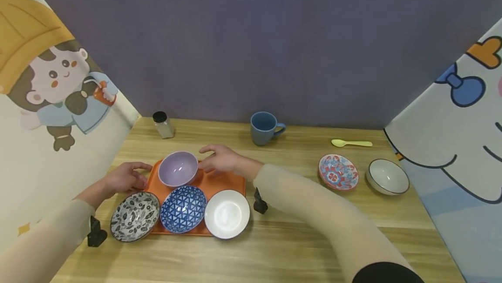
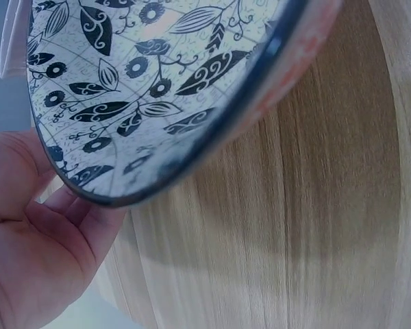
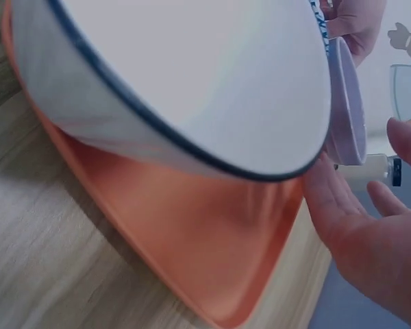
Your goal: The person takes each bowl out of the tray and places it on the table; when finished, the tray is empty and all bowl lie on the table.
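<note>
A purple bowl [image 1: 178,169] sits at the back left of an orange tray [image 1: 227,182]. My right hand [image 1: 221,160] is at the bowl's right side, fingers extended; in the head view the lower fingertips appear to touch or nearly touch it. To the left of the tray is my left hand [image 1: 126,176], its fingers loosely bent and holding nothing. Along the tray's front stand a black-and-white leaf-patterned bowl [image 1: 135,216], a blue-and-white patterned bowl [image 1: 183,209] and a white bowl [image 1: 227,214]. The leaf-patterned bowl [image 2: 130,89] partly hides the left fingers in the left wrist view.
A black-lidded jar [image 1: 163,125] and a blue mug [image 1: 263,129] stand near the back wall. To the right lie a yellow spoon [image 1: 351,143], a red-and-blue patterned dish [image 1: 338,172] and a pale dark-rimmed bowl [image 1: 388,177]. Printed walls flank the wooden table [image 1: 298,241].
</note>
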The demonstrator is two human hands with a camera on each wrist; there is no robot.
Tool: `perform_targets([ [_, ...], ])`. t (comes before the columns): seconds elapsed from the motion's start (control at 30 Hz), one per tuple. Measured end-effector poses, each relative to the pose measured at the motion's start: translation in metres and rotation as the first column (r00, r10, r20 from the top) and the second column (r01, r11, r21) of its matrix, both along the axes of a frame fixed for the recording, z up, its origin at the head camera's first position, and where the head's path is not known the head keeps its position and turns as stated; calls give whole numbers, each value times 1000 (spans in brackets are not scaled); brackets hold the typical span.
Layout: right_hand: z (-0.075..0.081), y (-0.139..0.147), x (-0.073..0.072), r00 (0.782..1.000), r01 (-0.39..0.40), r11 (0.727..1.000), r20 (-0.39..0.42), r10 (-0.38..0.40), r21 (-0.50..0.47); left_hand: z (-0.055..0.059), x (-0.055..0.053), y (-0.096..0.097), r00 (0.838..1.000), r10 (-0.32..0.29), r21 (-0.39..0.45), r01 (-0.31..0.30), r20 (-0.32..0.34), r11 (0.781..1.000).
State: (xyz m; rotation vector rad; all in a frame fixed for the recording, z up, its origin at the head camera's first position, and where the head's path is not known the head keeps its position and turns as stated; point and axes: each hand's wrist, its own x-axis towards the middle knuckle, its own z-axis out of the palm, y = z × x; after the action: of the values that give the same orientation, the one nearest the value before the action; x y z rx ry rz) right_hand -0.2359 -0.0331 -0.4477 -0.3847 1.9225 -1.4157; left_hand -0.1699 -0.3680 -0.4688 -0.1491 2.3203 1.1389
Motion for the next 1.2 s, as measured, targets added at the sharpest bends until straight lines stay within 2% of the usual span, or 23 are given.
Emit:
perform_targets([
  [0.27,-9,-6,-2,1000,5,1000,22,-5,-12,-5,3,-7,1000,-18,43,19,-17,999],
  [0.53,-15,-12,-4,997,-42,999,-62,44,28,-15,8,-17,999,-32,132,35,-26,991],
  [0.73,-15,-17,1,997,-44,999,-54,46,26,-16,10,-16,999,-19,174,24,-32,984],
  [0.9,-17,-20,3,999,-47,999,-23,47,10,-15,14,-14,998,-15,152,24,-60,988],
  [1.2,-23,-23,3,1000,-30,999,6,30,34,-15,19,-9,986,-42,30,48,-159,998],
])
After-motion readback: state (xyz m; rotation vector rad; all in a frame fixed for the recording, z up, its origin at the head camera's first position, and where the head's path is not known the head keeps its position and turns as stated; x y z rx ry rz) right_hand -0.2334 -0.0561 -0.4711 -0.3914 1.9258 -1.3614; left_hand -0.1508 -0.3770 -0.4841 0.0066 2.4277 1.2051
